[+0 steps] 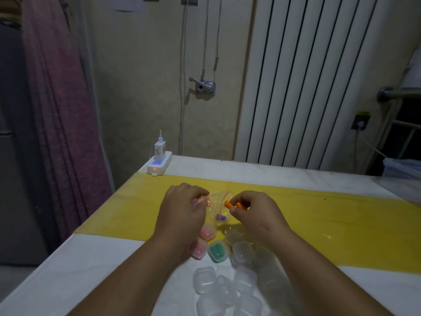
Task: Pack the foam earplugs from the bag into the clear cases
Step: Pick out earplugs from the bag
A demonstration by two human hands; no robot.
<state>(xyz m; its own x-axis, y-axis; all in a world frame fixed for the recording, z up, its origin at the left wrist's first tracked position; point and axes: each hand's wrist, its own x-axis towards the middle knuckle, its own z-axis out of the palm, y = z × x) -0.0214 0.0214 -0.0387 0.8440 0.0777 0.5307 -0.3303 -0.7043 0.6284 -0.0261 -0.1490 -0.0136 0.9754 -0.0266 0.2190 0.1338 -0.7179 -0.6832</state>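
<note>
Empty cases (pixel 204 280) lie nearest, well short of the fingertips. The left hand (pixel 182 208) pinches the bag (pixel 216 198). Just beside it, the right hand (pixel 255 213) pinches two orange earplugs (pixel 227 204), freshly out of the bag by the look of it. Next they need an open case.

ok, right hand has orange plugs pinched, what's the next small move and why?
Probably bring the right hand down to the nearest empty clear case and drop the orange earplugs in. It pinches two by the bag, which the left hand holds; the pink cases and green case look filled already.
</note>
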